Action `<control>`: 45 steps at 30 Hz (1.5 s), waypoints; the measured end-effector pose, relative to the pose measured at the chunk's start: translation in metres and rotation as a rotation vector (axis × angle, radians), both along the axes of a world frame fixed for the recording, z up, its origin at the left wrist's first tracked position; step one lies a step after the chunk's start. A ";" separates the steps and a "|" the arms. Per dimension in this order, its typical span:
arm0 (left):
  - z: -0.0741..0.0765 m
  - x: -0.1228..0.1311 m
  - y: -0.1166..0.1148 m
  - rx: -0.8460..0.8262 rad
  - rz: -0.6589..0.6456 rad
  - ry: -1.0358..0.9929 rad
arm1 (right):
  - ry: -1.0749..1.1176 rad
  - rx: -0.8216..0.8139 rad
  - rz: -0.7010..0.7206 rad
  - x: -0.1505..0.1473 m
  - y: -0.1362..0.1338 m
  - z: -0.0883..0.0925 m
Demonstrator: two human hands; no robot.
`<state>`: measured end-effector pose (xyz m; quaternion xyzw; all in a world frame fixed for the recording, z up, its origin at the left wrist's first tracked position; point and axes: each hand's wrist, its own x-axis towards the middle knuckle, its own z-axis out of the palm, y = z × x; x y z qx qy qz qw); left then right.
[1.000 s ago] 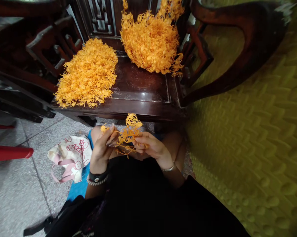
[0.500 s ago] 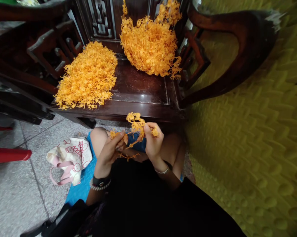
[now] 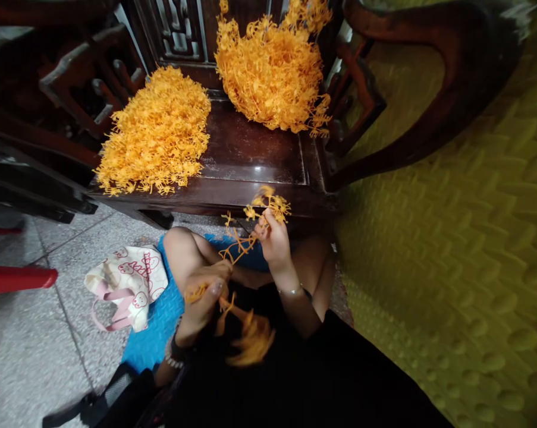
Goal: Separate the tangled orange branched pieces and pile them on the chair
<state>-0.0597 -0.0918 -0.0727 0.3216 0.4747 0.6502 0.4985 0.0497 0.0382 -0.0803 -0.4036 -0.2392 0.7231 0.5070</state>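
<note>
My left hand (image 3: pixel 206 294) is closed on an orange strand of small flower-like plastic pieces, with a blurred bunch (image 3: pixel 253 342) hanging from it in front of my black clothing. Higher and to the right, my right hand (image 3: pixel 276 241) pinches a cluster of the same orange pieces (image 3: pixel 275 207) between thumb and fingers. Thin orange stems (image 3: pixel 239 246) stretch between the two hands. On the dark wooden chair's seat (image 3: pixel 254 154) lie a left heap of loose orange pieces (image 3: pixel 156 137) and a right, more tangled heap (image 3: pixel 270 74).
A white cloth bag (image 3: pixel 132 279) with pink straps sits at my left on the speckled floor, beside a blue mat (image 3: pixel 150 333). A red leg-like bar (image 3: pixel 18 279) juts in at the far left. Yellow padded wall (image 3: pixel 451 267) rises on the right.
My left hand has dropped lower and toward my body, pulling a bunch of orange pieces with it. The right hand has risen slightly, and the strands between them are stretched out.
</note>
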 end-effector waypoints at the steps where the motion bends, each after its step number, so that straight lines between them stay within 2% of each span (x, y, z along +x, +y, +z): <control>1: 0.000 -0.001 0.002 0.029 0.051 0.011 | 0.036 0.005 0.040 0.004 0.001 0.000; 4: 0.004 -0.004 0.016 0.104 0.145 -0.048 | 0.094 0.080 0.151 0.012 -0.007 0.006; 8: 0.016 -0.006 0.031 0.176 0.055 -0.258 | 0.129 0.090 0.255 0.015 -0.018 0.013; 11: 0.021 -0.007 0.037 0.179 0.157 -0.253 | 0.133 0.037 0.301 0.018 -0.019 0.007; 14: 0.023 -0.008 0.042 0.195 0.267 -0.242 | 0.098 0.003 0.404 0.023 -0.023 -0.001; 16: 0.024 -0.009 0.043 0.185 0.244 -0.325 | 0.079 -0.022 0.448 0.025 -0.028 -0.004; 19: 0.028 -0.009 0.041 0.208 0.125 -0.542 | 0.084 -0.107 0.481 0.026 -0.035 -0.007; 22: 0.029 -0.010 0.044 0.265 0.135 -0.583 | 0.099 -0.149 0.522 0.027 -0.039 -0.007; 25: 0.027 -0.009 0.056 0.307 0.284 -0.386 | 0.105 -0.122 0.521 0.028 -0.044 -0.006; 30: 0.018 -0.007 0.080 0.360 0.737 0.004 | 0.117 -0.071 0.498 0.024 -0.054 0.002; 33: 0.013 -0.013 0.090 0.339 0.900 0.180 | 0.106 -0.040 0.441 0.020 -0.057 0.007; 35: 0.009 -0.020 0.093 0.266 0.891 0.256 | 0.089 -0.002 0.379 0.018 -0.058 0.009; 38: 0.003 -0.031 0.091 0.095 0.703 0.292 | 0.084 0.091 0.324 0.017 -0.060 0.010; 41: -0.001 -0.035 0.086 -0.021 0.531 0.294 | 0.025 0.345 0.460 0.023 -0.057 0.011; 43: -0.002 -0.034 0.082 -0.026 0.476 0.355 | -0.127 0.603 0.613 0.036 -0.048 0.012; 45: -0.001 -0.033 0.077 0.019 0.452 0.451 | -0.363 0.768 0.624 0.053 -0.036 0.014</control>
